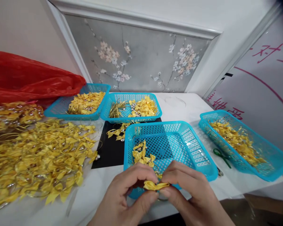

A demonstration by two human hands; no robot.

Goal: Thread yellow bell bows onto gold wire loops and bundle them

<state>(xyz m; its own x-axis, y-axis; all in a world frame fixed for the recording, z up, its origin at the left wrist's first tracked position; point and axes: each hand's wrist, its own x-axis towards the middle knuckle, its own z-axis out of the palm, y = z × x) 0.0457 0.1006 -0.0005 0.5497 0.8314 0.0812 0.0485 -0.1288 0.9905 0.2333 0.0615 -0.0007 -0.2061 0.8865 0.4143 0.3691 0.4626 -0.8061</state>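
Observation:
My left hand [124,194] and my right hand [190,191] meet at the near edge of the table, and together they pinch a small yellow ribbon bow [155,185] between thumbs and fingertips. Right behind them stands a blue plastic basket [179,147] with a few finished yellow bows [141,154] in its near left corner. The fingers cover part of the held bow.
A big heap of yellow bows [40,157] lies at the left beside a red plastic bag [25,78]. Two blue baskets [129,108] with bows stand at the back, another basket [247,144] at the right. Green scissors [221,156] lie between the right baskets.

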